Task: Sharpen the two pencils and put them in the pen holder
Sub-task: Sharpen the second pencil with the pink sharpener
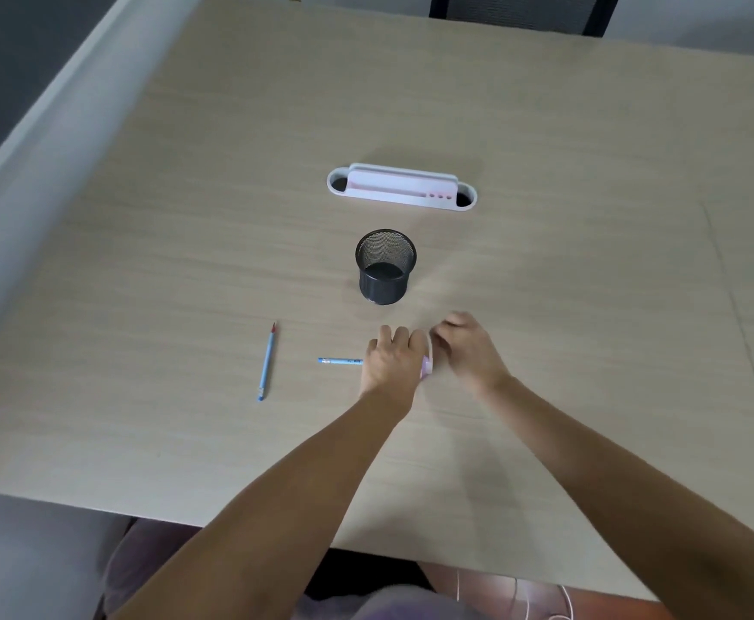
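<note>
A black mesh pen holder (pixel 385 267) stands upright in the middle of the table. One blue pencil (pixel 267 362) lies loose to the left, its red tip pointing away from me. A second blue pencil (pixel 340 361) sticks out sideways from under my left hand (pixel 394 360), which is closed over a pink and white sharpener (pixel 427 363). My right hand (pixel 469 349) is at the sharpener's right side with its fingers curled; the hand is blurred and I cannot see what the fingers hold.
A white and pink desk organiser (pixel 402 188) lies beyond the pen holder. The wooden table (pixel 589 217) spreads wide on all sides; its near edge is just below my forearms. A dark chair (pixel 518 11) stands at the far side.
</note>
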A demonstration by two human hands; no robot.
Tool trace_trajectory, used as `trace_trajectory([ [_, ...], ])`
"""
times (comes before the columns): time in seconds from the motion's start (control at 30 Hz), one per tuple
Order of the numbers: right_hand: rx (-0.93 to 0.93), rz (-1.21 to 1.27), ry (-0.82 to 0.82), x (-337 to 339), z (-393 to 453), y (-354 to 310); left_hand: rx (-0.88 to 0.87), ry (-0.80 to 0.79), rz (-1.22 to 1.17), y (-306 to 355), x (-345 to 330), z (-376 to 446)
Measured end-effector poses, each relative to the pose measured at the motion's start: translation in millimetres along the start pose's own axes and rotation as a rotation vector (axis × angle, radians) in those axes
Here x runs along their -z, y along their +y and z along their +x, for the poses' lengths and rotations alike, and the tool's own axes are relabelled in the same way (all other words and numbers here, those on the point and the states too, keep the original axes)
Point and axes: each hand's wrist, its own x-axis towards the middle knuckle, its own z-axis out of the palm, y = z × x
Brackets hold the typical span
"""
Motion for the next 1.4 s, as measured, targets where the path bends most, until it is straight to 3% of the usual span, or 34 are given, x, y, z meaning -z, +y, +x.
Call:
trace_trajectory([
  [0.1,-0.082,0.032,-0.047,-29.3,-38.9,-11.4,0.017,-0.103,0.027,1.4,-5.5,-3.0],
  [0.2,-0.075,0.093,0.02,-30.2,-76.7,-10.9,0.025,-0.085,-0.002,2.8,-8.4,-0.5],
  [0.37,0.117,0.034,0.162,1.6,-25.0,2.3,0.005,-0.049,0.004,1.9,-3.7,-1.0],
  [0.53,-0.067,0.028,-0.021,-25.2,-15.6,0.7,0.018,-0.095,0.005,1.4,-5.3,-2.2],
  [0.67,-0.087,0.138,0.021,-33.5,-72.5,-9.0,0.029,-0.117,-0.009,2.1,-11.3,-1.1],
  [0.83,0.096,0.031,0.125,6.5,-32.3,-2.2,0.033,-0.115,-0.049,1.5,-10.5,0.6],
  [1.0,-0.053,0.013,-0.011,-16.5,-5.6,1.3,0.003,-0.108,-0.007,1.6,-4.8,-1.8],
  [1.2,-0.102,0.173,0.043,-25.2,-75.2,-8.1,0.047,-0.107,-0.018,4.8,-7.6,-0.6],
  [1.33,0.062,0.073,0.066,7.0,-39.6,-1.5,0.023,-0.101,-0.064,3.2,-10.7,0.1],
  [1.4,0.016,0.012,0.091,8.9,-8.0,5.3,0.015,-0.106,-0.044,2.9,-4.9,-0.5],
])
